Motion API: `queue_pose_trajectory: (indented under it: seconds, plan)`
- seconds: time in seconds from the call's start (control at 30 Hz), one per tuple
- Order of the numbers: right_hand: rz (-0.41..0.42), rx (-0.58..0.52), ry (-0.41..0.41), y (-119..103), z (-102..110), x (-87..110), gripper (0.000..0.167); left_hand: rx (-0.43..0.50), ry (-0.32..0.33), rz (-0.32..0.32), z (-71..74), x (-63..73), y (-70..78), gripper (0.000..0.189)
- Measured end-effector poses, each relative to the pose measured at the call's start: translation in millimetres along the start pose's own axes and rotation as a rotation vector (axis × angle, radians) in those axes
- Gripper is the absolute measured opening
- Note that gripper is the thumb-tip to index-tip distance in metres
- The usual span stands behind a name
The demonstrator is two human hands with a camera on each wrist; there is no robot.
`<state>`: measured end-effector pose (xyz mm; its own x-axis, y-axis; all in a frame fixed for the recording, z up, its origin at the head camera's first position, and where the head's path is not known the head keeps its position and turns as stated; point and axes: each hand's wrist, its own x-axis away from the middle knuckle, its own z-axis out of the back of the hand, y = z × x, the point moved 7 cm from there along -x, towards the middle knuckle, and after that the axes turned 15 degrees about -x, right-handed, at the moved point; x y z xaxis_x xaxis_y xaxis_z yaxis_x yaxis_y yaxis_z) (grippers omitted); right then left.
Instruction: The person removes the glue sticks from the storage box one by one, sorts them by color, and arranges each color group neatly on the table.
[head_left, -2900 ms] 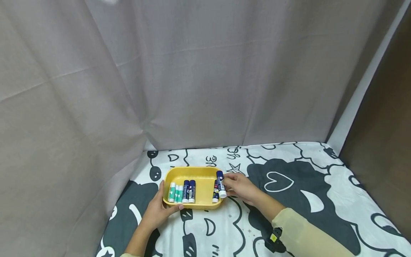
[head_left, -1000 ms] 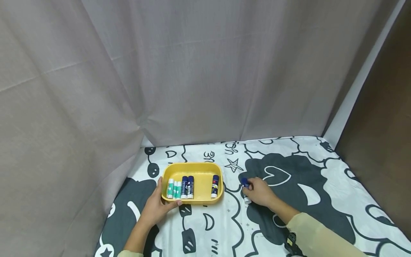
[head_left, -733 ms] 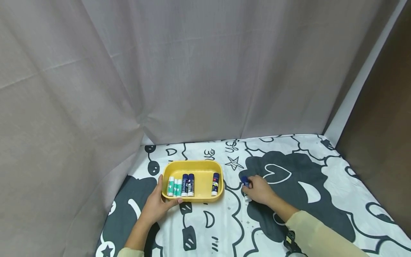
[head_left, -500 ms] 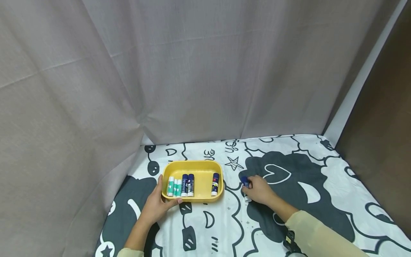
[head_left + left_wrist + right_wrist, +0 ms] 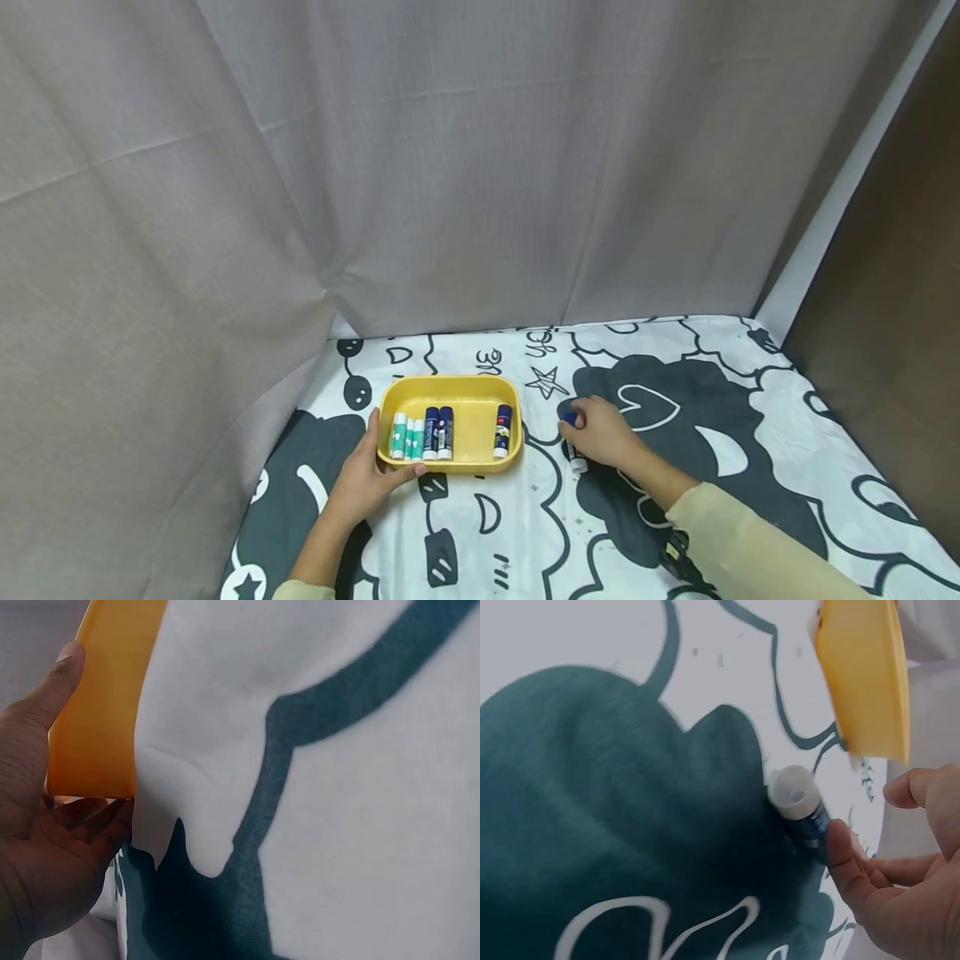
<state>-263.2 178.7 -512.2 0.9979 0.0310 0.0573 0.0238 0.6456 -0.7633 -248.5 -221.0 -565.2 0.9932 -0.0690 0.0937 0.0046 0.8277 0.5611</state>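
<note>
My left hand [image 5: 363, 485] grips the left front corner of a yellow tray [image 5: 472, 421], its thumb along the front wall. Inside the tray, three green-and-white glue sticks [image 5: 400, 436] and two navy ones [image 5: 446, 433] lie side by side at the left. Another navy glue stick [image 5: 502, 431] lies alone at the right end. To the right of the tray, a navy glue stick with a white end [image 5: 802, 806] lies on the cloth. My right hand [image 5: 603, 433] is over its navy end; in the right wrist view the thumb is spread away and the fingertips are right beside the stick.
A black-and-white patterned cloth [image 5: 487, 529] covers the surface. Behind it hangs a grey curtain [image 5: 480, 183], with a brown panel [image 5: 885, 333] on the right side.
My right hand carried a navy glue stick from the tray's right end to the cloth on the right, then let go and shifted slightly away from me. My left hand stayed at the tray.
</note>
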Motion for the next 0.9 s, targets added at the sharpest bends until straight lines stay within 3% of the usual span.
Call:
queue_pose_trajectory:
  seconds: [0.9]
  plan:
    - [-0.034,-0.146,-0.065,-55,-26,-14.6,0.049,0.000,0.009,-0.010,0.1,-0.7,-0.6,0.141]
